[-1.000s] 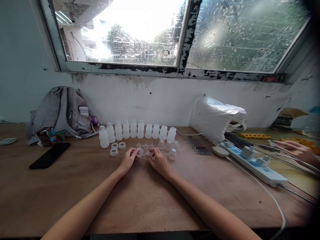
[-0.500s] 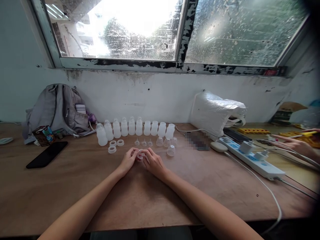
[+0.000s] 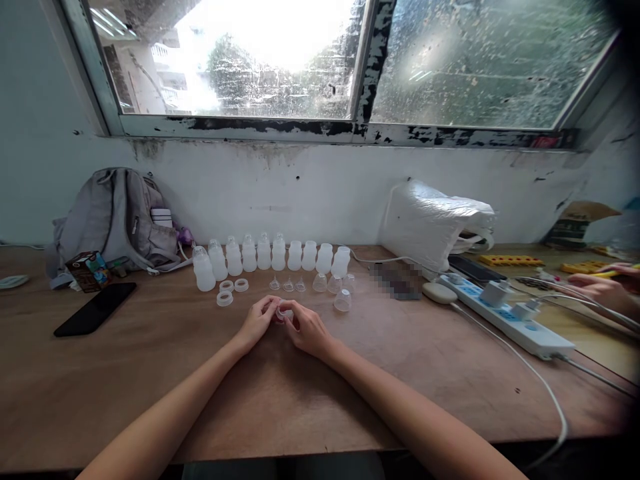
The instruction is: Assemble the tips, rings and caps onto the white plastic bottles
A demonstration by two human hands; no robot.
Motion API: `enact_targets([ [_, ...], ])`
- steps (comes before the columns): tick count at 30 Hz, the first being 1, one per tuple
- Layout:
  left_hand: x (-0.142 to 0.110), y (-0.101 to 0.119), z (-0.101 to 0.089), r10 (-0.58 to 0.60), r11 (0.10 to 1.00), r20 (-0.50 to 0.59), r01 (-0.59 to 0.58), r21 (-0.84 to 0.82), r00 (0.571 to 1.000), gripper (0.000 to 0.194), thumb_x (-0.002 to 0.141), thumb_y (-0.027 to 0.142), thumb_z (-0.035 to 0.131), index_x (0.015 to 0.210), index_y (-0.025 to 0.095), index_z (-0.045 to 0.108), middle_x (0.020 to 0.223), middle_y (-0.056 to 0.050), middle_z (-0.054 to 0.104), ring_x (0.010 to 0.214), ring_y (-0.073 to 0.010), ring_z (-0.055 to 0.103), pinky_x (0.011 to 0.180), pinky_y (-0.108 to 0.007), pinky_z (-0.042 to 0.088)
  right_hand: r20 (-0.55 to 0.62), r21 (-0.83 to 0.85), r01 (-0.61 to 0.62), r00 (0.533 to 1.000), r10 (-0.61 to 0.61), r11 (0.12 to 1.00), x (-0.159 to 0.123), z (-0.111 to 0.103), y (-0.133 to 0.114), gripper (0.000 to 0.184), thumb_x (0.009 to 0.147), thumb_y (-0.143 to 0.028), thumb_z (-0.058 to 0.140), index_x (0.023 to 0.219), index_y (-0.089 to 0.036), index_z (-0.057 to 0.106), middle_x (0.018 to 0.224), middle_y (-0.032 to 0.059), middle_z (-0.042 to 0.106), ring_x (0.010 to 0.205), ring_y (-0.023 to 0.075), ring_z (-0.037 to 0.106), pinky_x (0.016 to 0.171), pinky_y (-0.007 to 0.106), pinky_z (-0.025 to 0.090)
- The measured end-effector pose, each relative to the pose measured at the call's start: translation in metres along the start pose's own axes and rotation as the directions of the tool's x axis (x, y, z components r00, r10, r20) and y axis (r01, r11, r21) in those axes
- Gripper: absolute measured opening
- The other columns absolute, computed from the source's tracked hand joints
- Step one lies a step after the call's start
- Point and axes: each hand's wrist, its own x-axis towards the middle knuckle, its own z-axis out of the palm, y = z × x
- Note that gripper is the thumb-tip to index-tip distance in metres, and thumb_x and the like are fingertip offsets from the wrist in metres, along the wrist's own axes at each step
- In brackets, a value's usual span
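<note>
Ring (image 3: 284, 313), pale see-through plastic, pinched in the fingertips of left hand (image 3: 257, 323) and right hand (image 3: 307, 328), near the middle of the wooden table (image 3: 280, 400). Just beyond: three similar rings (image 3: 225, 303), pointy clear nipples (image 3: 289, 286), cups (image 3: 343, 303), then frosted bottles (image 3: 264, 255) in a row. Carton's (image 3: 89, 272) print is too small to read, btw. Power strip (image 3: 549, 345) hogs the right side.

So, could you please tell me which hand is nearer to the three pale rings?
Left: the left hand is just right of the pale rings, on their near side; the right hand is farther right.
</note>
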Motion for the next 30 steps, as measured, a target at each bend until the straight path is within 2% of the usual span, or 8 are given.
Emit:
enact_targets([
  [6,-0.001,0.001,-0.001,-0.056,0.995,0.085,0.063,-0.077,0.995,0.031,0.078,0.039,0.047,0.093,0.014,0.059,0.085,-0.004,0.061,0.072,-0.0145,0.057,0.069,-0.027,0.047,-0.057,0.016,-0.014,0.998,0.015,1.0,0.002,0.002,0.005,0.022,0.081,-0.012,0.037,0.099,-0.02,0.048,0.086,0.0033,0.06,0.071,0.0121,0.055,0.067,0.022,0.041],
  [11,0.001,-0.002,-0.002,-0.08,0.988,0.091,0.091,-0.122,0.993,0.033,0.076,0.037,0.051,0.098,0.014,0.058,0.09,-0.006,0.062,0.073,-0.0156,0.058,0.071,-0.029,0.047,-0.128,-0.007,-0.024,0.992,0.022,1.0,0.003,0.006,0.008,0.017,0.082,-0.016,0.038,0.093,-0.021,0.051,0.087,0.0036,0.056,0.074,0.0125,0.055,0.068,0.022,0.043],
  [14,0.0,-0.002,-0.002,-0.094,0.985,0.099,0.107,-0.138,0.991,0.036,0.075,0.039,0.052,0.101,0.014,0.058,0.092,-0.007,0.062,0.071,-0.0151,0.059,0.07,-0.029,0.048,-0.175,-0.048,-0.11,0.979,0.1,0.993,0.003,0.007,0.007,0.016,0.081,-0.021,0.043,0.094,-0.02,0.052,0.091,0.0047,0.05,0.067,0.0115,0.053,0.06,0.022,0.043],
  [17,-0.001,-0.002,-0.001,-0.073,0.989,0.132,0.088,-0.116,0.989,0.038,0.075,0.04,0.052,0.104,0.015,0.057,0.095,-0.007,0.062,0.066,-0.0142,0.059,0.068,-0.03,0.049,-0.235,-0.032,-0.217,0.95,0.204,0.976,0.004,0.006,0.007,0.022,0.075,-0.022,0.049,0.097,-0.019,0.049,0.093,0.0056,0.049,0.066,0.0126,0.052,0.059,0.024,0.043],
  [19,-0.002,-0.001,0.0,-0.038,0.995,0.156,0.051,-0.08,0.987,0.038,0.076,0.04,0.051,0.105,0.016,0.057,0.095,-0.007,0.062,0.064,-0.0139,0.059,0.066,-0.029,0.049,-0.219,0.04,-0.277,0.935,0.279,0.96,0.005,0.005,0.009,0.025,0.072,-0.022,0.053,0.096,-0.018,0.048,0.087,0.0047,0.052,0.065,0.0136,0.052,0.06,0.026,0.043],
  [23,-0.005,0.001,0.003,0.011,1.0,0.171,-0.009,-0.012,0.985,0.039,0.077,0.04,0.049,0.107,0.016,0.058,0.092,-0.007,0.063,0.057,-0.0115,0.056,0.061,-0.026,0.048,-0.1,0.232,-0.369,0.911,0.4,0.9,0.008,0.003,0.013,0.023,0.07,-0.022,0.053,0.091,-0.018,0.046,0.068,-0.0005,0.056,0.059,0.0133,0.052,0.056,0.024,0.041],
  [30,-0.008,0.003,0.005,0.021,0.994,0.155,-0.038,0.104,0.988,0.04,0.08,0.039,0.044,0.112,0.017,0.056,0.093,-0.007,0.064,0.042,-0.0071,0.051,0.049,-0.023,0.045,-0.057,0.332,-0.374,0.908,0.414,0.866,0.01,-0.003,0.01,0.02,0.068,-0.022,0.052,0.086,-0.019,0.046,0.052,-0.0074,0.044,0.048,0.01,0.044,0.048,0.02,0.033],
])
